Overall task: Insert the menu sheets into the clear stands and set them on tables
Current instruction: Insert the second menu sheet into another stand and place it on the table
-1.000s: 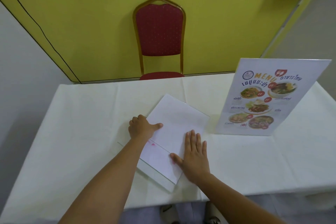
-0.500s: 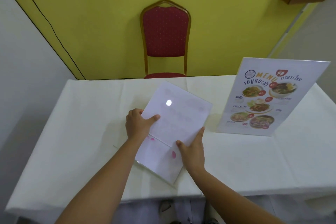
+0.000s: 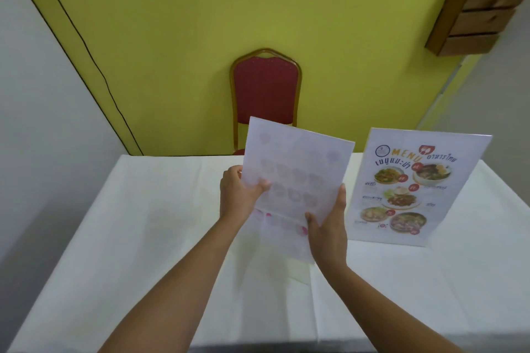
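Note:
I hold a clear stand with a menu sheet (image 3: 295,178) in it, raised nearly upright above the table, its blank back toward me and the print showing faintly through. My left hand (image 3: 238,195) grips its left edge. My right hand (image 3: 327,226) grips its lower right edge. A second stand with a colourful menu (image 3: 415,186) stands upright on the white tablecloth (image 3: 143,238) just to the right, close to my right hand.
A red padded chair (image 3: 265,92) with a gold frame stands behind the table against the yellow wall. Brown boxes (image 3: 481,3) hang at the upper right. A black cable runs down the wall on the left.
Both hands have lifted the stand and sheet off the tablecloth, from lying flat to nearly upright. The standing menu on the right has not moved.

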